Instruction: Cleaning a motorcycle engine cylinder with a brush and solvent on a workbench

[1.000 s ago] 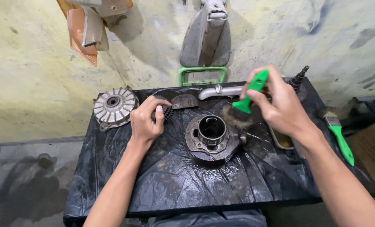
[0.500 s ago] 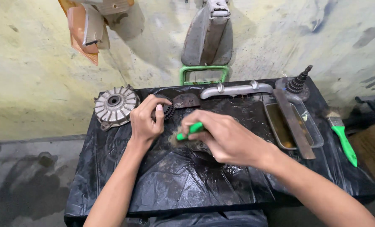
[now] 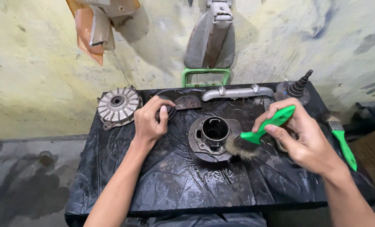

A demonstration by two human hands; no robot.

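The right hand (image 3: 305,136) is swinging back out to the right of the metal cylinder part (image 3: 215,136), after covering it half a second ago. The green-handled brush (image 3: 259,132) in its grip is now showing its bristles, seemingly touching the part's right flank; the bore is showing open again.
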